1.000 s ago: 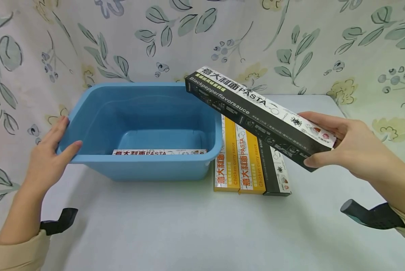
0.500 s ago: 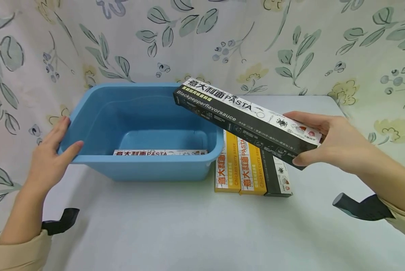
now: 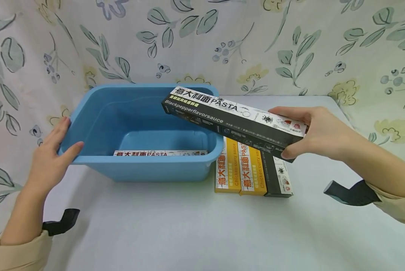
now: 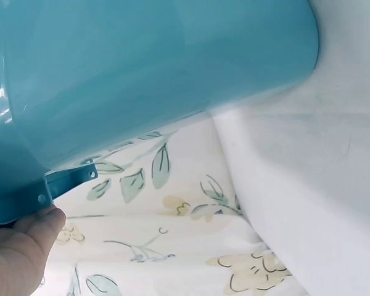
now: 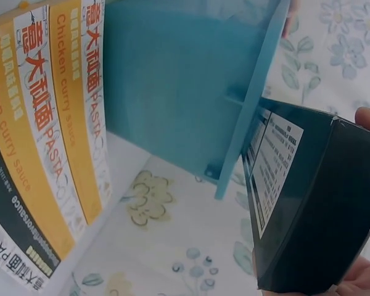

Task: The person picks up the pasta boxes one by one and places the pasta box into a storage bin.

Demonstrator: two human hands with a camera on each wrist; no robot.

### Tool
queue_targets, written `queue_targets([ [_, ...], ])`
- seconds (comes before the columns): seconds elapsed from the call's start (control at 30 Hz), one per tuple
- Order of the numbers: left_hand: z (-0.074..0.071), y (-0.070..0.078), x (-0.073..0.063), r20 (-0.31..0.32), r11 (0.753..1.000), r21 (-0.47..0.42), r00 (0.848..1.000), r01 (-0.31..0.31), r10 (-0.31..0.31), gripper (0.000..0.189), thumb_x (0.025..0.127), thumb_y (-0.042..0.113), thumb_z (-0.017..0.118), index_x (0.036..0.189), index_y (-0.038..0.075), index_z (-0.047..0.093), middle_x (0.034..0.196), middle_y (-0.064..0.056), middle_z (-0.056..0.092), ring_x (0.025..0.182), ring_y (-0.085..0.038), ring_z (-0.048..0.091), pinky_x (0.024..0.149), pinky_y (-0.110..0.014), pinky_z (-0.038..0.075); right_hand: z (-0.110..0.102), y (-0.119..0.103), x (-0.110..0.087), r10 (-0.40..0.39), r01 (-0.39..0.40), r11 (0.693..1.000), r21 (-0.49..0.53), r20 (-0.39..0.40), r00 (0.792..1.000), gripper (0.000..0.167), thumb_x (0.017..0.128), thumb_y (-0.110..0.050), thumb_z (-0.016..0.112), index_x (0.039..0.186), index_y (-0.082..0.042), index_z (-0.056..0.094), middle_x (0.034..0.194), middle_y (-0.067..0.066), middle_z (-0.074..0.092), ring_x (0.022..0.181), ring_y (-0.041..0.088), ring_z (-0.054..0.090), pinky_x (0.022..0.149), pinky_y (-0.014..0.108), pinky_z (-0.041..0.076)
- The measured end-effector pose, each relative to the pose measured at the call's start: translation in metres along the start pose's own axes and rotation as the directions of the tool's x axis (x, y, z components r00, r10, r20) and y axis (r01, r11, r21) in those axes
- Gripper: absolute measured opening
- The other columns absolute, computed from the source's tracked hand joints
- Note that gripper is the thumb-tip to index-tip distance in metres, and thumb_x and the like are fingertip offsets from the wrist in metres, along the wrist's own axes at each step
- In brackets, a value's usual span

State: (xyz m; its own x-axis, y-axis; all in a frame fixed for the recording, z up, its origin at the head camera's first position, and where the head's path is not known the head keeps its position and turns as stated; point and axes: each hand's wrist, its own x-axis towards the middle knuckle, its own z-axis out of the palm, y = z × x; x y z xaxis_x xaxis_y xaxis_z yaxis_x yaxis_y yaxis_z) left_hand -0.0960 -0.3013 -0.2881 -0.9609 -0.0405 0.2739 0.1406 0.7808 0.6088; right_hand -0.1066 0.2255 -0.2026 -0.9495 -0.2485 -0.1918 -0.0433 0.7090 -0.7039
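In the head view my right hand [image 3: 319, 133] grips the right end of a black and white pasta box [image 3: 233, 122], thumb on the near side and fingers on the far side. The box is raised and slants left, its far end over the right rim of a blue plastic bin [image 3: 155, 169]. At the bin's left end my left hand [image 3: 51, 158] holds the rim, thumb towards the inside; in the left wrist view its fingers [image 4: 40, 228] lie under the rim. Inside the bin, along the near wall, lies a pasta box with red lettering [image 3: 160, 153], mostly hidden.
Right of the bin, two yellow chicken curry pasta boxes [image 3: 227, 169] and a black one [image 3: 277, 175] lie side by side on the white table [image 3: 189, 226], partly under the held box. A floral curtain [image 3: 243, 45] hangs behind.
My right hand has carried the black pasta box left and its far end has come lower, from beside the bin's rim to over the bin. My left hand stays on the rim.
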Motion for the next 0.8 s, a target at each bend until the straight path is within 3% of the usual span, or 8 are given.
queue_targets([
  [0.4,0.000,-0.001,0.000,0.004,1.000,0.008,1.000,0.002,-0.002,0.066,0.100,0.028,0.047,0.156,0.012,0.017,0.160,-0.013,0.013,0.142,-0.050,0.011,0.102,-0.074,0.013,0.002,-0.020,0.016,-0.055,0.055,0.998,0.006,0.046,0.997,0.089,0.065,-0.002,0.084,0.145,-0.017,0.047,0.126,0.009,0.059,0.092,0.025,0.060,0.070,0.031,0.053],
  [0.8,0.000,0.000,0.000,0.010,1.000,0.016,1.000,0.000,0.000,0.067,0.099,0.029,0.047,0.156,0.010,0.017,0.160,-0.015,0.013,0.142,-0.051,0.011,0.102,-0.074,0.013,0.005,-0.036,0.031,-0.040,0.044,0.998,-0.051,0.082,0.996,0.093,0.061,-0.004,0.084,0.145,-0.020,0.048,0.124,0.010,0.058,0.093,0.025,0.057,0.073,0.035,0.048],
])
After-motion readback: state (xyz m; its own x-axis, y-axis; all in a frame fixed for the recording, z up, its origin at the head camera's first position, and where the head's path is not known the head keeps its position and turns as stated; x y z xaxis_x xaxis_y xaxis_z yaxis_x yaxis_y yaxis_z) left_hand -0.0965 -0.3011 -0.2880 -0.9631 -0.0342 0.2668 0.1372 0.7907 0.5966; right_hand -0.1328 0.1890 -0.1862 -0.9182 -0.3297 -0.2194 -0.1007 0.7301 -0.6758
